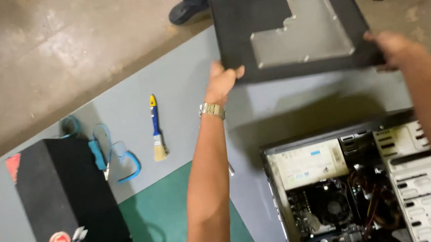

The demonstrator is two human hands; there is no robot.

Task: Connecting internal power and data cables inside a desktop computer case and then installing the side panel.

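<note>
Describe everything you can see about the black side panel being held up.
The side panel is a flat black rectangular sheet, seemingly metal, with a stepped clear window in it. It is held in the air, tilted, above the grey table beyond the open computer case. The left hand grips its near left edge, the right hand its near right corner.

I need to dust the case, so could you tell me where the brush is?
The brush lies on the grey table, left of the left hand and right of the blue strap.

Black side panel (256,19); blue-yellow brush (156,128); green mat (158,231).
</note>
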